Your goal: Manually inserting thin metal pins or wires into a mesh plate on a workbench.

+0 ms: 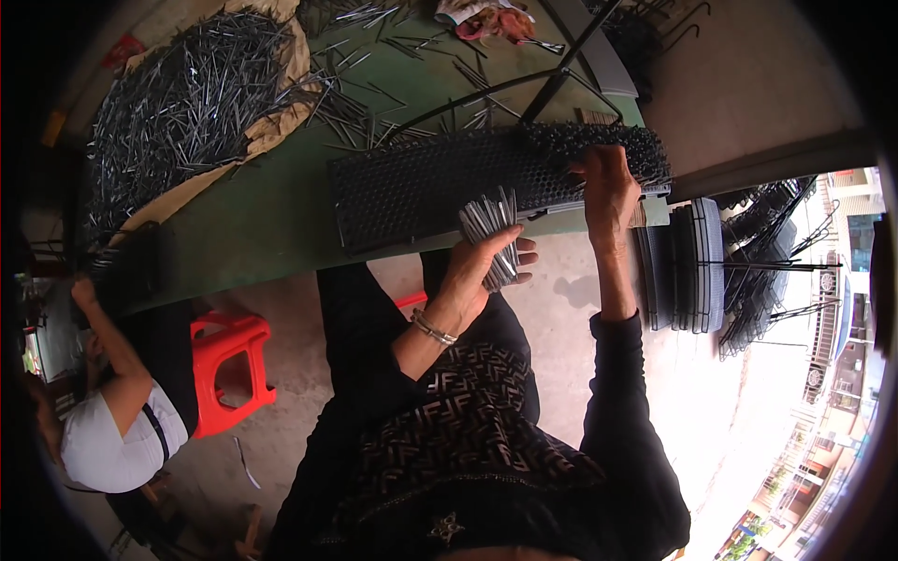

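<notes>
My left hand [465,280] is closed around a bundle of thin grey metal rods [489,222], held under the thumb at the table's front edge. Before me lies a long black rack [421,178] full of small round holes. Many short dark tips [645,154] stand up from its right end. My right hand [613,192] is over that end, fingers bent down and pinched together. Whatever sits between those fingertips is too small or hidden to make out.
Brown paper [292,70] under a big heap of similar rods [187,103] covers the table's left part. Loose rods [360,117] lie behind the rack. A black metal bar [561,70] rises there. A person [122,425] sits left by a red stool [234,369]. Stacked racks [697,266] stand right.
</notes>
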Demonstrator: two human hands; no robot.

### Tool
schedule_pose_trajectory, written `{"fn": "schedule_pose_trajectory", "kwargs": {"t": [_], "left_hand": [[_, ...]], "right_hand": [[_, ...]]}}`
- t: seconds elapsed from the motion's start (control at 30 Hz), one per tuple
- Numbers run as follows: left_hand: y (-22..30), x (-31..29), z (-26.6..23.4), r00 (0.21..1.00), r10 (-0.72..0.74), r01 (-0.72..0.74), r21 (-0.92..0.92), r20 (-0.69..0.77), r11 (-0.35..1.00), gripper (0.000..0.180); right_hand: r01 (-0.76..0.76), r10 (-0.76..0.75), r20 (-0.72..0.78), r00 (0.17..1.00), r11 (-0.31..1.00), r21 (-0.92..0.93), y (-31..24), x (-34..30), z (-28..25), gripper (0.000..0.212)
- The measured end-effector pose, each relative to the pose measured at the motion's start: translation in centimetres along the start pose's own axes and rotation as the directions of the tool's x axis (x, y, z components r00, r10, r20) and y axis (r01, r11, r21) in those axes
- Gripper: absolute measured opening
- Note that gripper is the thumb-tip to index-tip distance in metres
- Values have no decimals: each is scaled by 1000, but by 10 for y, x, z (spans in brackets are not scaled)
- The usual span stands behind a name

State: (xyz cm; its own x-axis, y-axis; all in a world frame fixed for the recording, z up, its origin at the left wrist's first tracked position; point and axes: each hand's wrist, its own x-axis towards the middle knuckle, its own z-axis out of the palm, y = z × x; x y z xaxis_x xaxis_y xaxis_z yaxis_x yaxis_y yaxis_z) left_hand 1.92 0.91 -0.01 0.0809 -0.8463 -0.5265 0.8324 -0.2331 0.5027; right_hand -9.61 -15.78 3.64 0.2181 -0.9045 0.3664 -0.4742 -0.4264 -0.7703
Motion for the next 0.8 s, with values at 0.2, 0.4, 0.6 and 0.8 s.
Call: {"fn": "schedule_pose_trajectory", "kwargs": {"t": [0.2, 0.4, 0.6, 0.8], "left_hand": [[6, -2, -1, 999, 48, -48, 43, 5, 998, 27], [5, -3, -1, 998, 61, -61, 28, 20, 998, 25], [5, -5, 0, 998, 62, -62, 41, 0, 997, 26], [6, -9, 1, 997, 79, -78, 53, -21, 996, 28]], "right_hand": [[-69, 67, 61, 996, 997, 33, -5, 4, -1, 12], [-11, 17, 137, 990, 999, -43, -6, 13, -1, 12], [312, -260, 180, 949, 857, -410, 10, 17, 10, 9], [344, -267, 216, 939, 732, -589, 11, 7, 12, 14]]}}
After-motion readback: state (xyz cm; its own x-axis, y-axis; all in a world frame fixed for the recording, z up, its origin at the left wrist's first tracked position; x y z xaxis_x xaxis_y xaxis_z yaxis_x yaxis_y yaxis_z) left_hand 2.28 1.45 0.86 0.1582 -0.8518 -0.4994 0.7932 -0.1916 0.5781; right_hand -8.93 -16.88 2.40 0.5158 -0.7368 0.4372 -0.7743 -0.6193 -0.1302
